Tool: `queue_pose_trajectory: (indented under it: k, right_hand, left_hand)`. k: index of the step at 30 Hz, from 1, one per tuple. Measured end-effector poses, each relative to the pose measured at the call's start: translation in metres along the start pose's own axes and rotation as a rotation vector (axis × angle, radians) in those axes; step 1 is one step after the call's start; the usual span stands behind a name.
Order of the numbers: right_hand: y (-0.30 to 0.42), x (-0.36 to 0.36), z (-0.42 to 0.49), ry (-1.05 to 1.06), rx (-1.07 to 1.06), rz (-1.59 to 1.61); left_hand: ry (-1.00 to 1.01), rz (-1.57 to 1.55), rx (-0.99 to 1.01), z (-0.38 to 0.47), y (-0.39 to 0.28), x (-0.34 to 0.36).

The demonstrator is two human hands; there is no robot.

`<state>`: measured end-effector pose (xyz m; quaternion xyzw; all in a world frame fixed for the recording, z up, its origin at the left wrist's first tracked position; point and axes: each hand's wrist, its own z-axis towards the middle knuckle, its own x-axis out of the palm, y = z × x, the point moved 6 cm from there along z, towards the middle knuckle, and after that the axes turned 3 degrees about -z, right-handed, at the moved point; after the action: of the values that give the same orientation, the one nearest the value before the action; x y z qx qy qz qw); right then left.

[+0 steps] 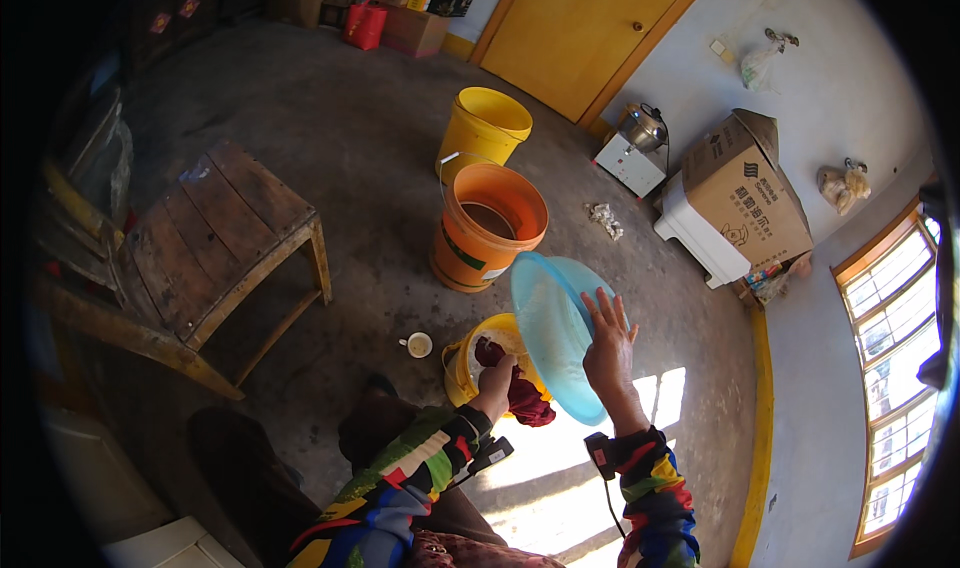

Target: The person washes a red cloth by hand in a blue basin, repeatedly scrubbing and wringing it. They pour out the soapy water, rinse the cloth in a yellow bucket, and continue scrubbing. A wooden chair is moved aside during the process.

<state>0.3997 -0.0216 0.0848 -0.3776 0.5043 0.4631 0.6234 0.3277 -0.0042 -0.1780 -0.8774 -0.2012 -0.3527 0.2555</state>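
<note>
My left hand (495, 386) grips a bunched dark red cloth (531, 399) over a yellow bucket (459, 377) that holds cloudy, foamy liquid. With my right hand (611, 350) I hold the rim of a translucent light blue plastic basin (551, 332), which is tilted steeply on its side above the right of that bucket. My right fingers are spread along the basin's edge; the thumb is hidden. Just beyond stands an orange bucket (487, 257) with dark liquid inside, and behind it another yellow bucket (480, 137). A white cup (420, 344) sits on the floor left of the near bucket.
A worn wooden chair (225, 223) stands at the left. Crumpled whitish material (604, 220) lies on the floor near a large cardboard box (739, 185) and a metal pot (642, 127). A yellow door (585, 28) is at the back, with a red bag (365, 25) and boxes beside it.
</note>
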Motion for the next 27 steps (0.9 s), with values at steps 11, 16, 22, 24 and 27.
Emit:
queue_pose_trajectory:
  k: [11, 16, 22, 24, 27]
  right_hand:
    - [-0.029, 0.004, -0.002, -0.073, 0.02, 0.096]
    - [-0.052, -0.005, 0.008, -0.185, 0.036, 0.273]
    - [-0.058, -0.002, 0.035, -0.208, -0.172, 0.127]
    - [-0.058, 0.004, 0.046, -0.222, -0.246, 0.128]
    - [-0.057, 0.012, 0.066, -0.229, -0.39, 0.105]
  left_hand:
    - [-0.08, 0.112, 0.219, 0.003, -0.038, 0.009]
    - [-0.155, 0.185, 0.425, -0.002, -0.099, 0.021]
    - [-0.097, 0.259, 0.829, -0.027, -0.16, 0.045]
    - [-0.066, 0.415, 0.812, -0.034, -0.161, 0.058]
    - [-0.081, 0.689, 0.744, -0.047, -0.161, 0.073]
